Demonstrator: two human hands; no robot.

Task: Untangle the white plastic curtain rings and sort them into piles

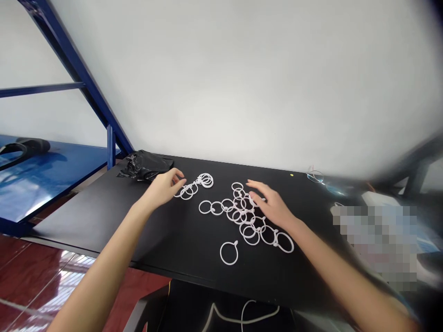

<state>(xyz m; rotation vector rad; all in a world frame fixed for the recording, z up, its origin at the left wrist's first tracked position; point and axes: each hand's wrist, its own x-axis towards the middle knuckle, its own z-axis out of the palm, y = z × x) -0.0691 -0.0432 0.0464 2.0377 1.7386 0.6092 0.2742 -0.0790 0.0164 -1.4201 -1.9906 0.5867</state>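
White curtain rings, each with a small eyelet, lie on the black tabletop (166, 226). The larger spread of rings (238, 214) is loosely overlapped at the middle. Apart from it, near the front, is a single ring (229, 253). A smaller bunch of rings (205, 180) sits further left. My left hand (164, 186) is over the left end of that bunch, fingers bent and apart, partly covering a ring. Over the right side of the larger spread is my right hand (272, 203), its fingers stretched out and apart; a ring by its fingertips is partly hidden.
A crumpled black plastic bag (147, 165) lies at the back left. Glasses (315, 175) rest at the back right, with a blurred-out package (377, 240) nearer. A white wall stands behind; a blue metal frame (79, 74) rises at left. Pale cables (245, 318) show below the front edge.
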